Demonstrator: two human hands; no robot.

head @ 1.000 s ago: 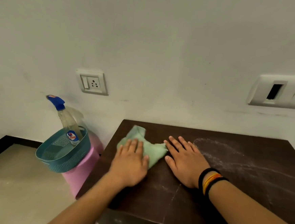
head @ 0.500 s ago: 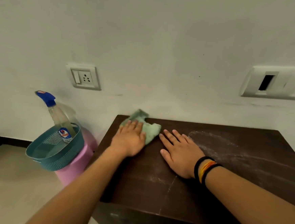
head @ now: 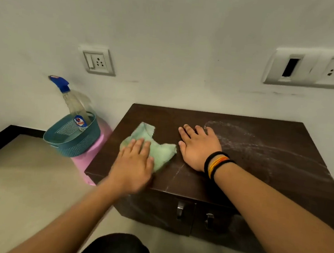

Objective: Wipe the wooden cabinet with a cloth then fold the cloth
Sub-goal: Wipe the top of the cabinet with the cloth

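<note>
Wiping down the dark wooden cabinet (head: pixel 240 152)
Left hand (head: pixel 133 167) flat and open, pressing the green cloth (head: pixel 160 151); right hand (head: pixel 198 146) open, palm down just beside.

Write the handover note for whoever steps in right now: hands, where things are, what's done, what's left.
Left hand: flat, pressing the cloth onto the cabinet top, left front part.
Right hand: flat on the bare top beside the cloth, holding nothing.
Cloth: crumpled, unfolded.
Done: left part looks clean.
Left: the dust streaks on the right part, then fold the cloth.
Spray bottle stands in the basket, left of the cabinet.
</note>
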